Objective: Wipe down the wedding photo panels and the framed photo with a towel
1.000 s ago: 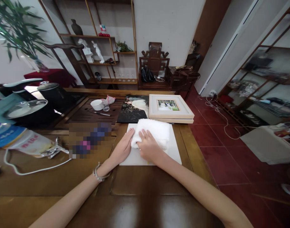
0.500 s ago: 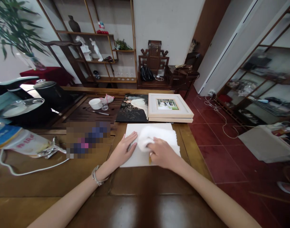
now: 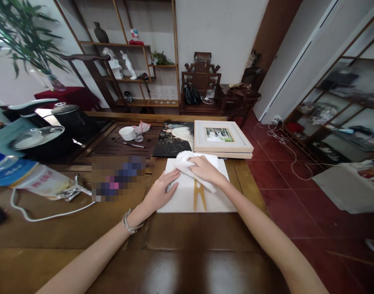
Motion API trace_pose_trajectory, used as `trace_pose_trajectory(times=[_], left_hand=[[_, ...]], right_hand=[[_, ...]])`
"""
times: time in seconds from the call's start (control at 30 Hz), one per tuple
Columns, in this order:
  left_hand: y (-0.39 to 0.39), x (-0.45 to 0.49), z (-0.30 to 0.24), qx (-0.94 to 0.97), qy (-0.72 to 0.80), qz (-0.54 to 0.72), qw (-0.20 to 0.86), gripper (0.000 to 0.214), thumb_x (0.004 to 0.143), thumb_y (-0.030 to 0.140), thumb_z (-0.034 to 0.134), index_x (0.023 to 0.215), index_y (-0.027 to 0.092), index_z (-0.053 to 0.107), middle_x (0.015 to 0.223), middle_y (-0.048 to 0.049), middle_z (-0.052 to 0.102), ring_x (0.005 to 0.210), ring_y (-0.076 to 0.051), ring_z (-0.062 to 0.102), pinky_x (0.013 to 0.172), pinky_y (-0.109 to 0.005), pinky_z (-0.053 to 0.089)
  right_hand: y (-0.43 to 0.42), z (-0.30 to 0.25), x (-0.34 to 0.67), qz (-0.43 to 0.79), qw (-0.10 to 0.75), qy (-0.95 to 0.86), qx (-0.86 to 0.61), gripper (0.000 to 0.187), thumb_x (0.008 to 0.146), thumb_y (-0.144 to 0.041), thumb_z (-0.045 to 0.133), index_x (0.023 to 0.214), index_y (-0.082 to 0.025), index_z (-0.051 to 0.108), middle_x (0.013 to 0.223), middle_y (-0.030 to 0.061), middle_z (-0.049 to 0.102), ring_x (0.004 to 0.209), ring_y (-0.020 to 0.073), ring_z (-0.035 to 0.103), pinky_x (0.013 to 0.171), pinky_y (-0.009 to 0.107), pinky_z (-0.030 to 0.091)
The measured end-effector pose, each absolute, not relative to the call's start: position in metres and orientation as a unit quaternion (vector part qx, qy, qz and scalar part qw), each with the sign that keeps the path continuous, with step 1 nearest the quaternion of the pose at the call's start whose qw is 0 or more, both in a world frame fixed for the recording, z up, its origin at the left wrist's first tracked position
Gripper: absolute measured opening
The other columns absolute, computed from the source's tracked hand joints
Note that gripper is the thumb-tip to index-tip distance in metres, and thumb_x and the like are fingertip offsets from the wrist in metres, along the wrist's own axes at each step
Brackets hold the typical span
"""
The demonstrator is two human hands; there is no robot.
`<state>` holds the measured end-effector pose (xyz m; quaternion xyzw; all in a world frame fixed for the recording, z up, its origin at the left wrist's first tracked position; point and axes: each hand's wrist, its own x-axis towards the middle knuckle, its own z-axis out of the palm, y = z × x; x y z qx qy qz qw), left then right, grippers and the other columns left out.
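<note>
A flat white board [image 3: 183, 200] lies on the brown table, with a yellow shape like a long pair of legs [image 3: 199, 198] showing on its face. My left hand [image 3: 162, 188] rests on the board's left side, fingers stretched out and thumb apart. Bunched under the fingers of my right hand [image 3: 205, 168] is a white cloth [image 3: 184, 160], pressed on the far part of the board. Part of the cloth trails down toward the right, covering the top of the yellow shape.
Behind the board lie a dark picture panel [image 3: 174, 139] and stacked pale frames [image 3: 248, 148]. A tea tray [image 3: 113, 149] holds a white cup [image 3: 127, 133]. To the left are a plastic bag [image 3: 43, 179], a white cable [image 3: 52, 218] and a black kettle [image 3: 70, 122].
My right hand has moved the cloth away from me, toward the board's far edge, uncovering more of the yellow shape. My left hand stays on the board. The view has shifted slightly.
</note>
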<state>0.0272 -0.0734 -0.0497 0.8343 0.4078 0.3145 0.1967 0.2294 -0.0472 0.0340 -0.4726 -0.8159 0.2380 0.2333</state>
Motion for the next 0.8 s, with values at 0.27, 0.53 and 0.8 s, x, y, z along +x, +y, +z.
trace_pose_trajectory(times=[0.27, 0.53, 0.8], left_hand=[[-0.072, 0.027, -0.052, 0.832, 0.406, 0.323, 0.197, 0.034, 0.087, 0.027, 0.048, 0.118, 0.02, 0.058, 0.13, -0.009, 0.054, 0.125, -0.023, 0.045, 0.109, -0.051, 0.027], [-0.07, 0.028, -0.05, 0.825, 0.408, 0.33, 0.208, 0.031, 0.087, 0.025, 0.046, 0.114, 0.02, 0.06, 0.128, -0.0095, 0.056, 0.125, -0.023, 0.046, 0.109, -0.052, 0.027], [-0.07, 0.027, -0.05, 0.829, 0.402, 0.324, 0.213, 0.031, 0.088, 0.025, 0.045, 0.115, 0.019, 0.06, 0.13, -0.0102, 0.055, 0.126, -0.024, 0.044, 0.11, -0.053, 0.024]], right_hand=[[-0.074, 0.02, 0.3, 0.18, 0.256, -0.763, -0.565, 0.019, 0.068, -0.012, 0.037, 0.057, -0.018, 0.051, 0.058, 0.0009, 0.053, 0.058, 0.0159, 0.044, 0.057, 0.025, 0.027], [-0.145, 0.019, 0.304, 0.199, 0.195, -0.782, -0.557, 0.018, 0.062, -0.009, 0.04, 0.052, -0.019, 0.05, 0.054, -0.0004, 0.052, 0.057, 0.0148, 0.047, 0.059, 0.024, 0.031], [-0.156, 0.028, 0.306, 0.212, 0.158, -0.793, -0.549, 0.017, 0.064, -0.01, 0.04, 0.059, -0.019, 0.054, 0.063, 0.0014, 0.057, 0.069, 0.0166, 0.052, 0.063, 0.024, 0.035]])
